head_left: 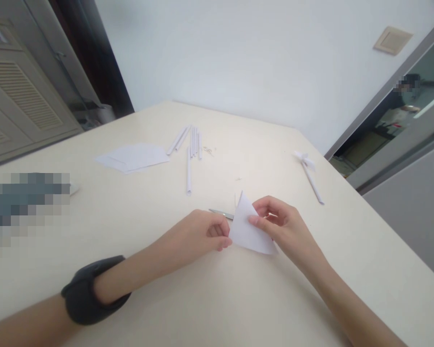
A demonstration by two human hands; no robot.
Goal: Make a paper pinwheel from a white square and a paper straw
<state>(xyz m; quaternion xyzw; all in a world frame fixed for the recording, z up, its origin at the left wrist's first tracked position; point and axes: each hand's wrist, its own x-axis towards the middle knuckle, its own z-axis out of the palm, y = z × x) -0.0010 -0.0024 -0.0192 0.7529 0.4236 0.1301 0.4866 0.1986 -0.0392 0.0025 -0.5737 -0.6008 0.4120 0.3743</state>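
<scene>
A folded white paper triangle (248, 231) is held just above the cream table (202, 299), near its middle. My left hand (198, 236) pinches the paper's left corner with curled fingers. My right hand (285, 226) grips its right side, thumb on top of the sheet. A black band sits on my left forearm (90, 291). Partly hidden behind the paper lies a thin metal tool (220, 213), maybe scissors.
Farther back lie several rolled white paper sticks (190, 144), a small stack of white sheets (133, 157) and a paper pinwheel on a stick (309, 173). A blurred patch (25, 207) covers the left table edge. White wall behind; a doorway at right.
</scene>
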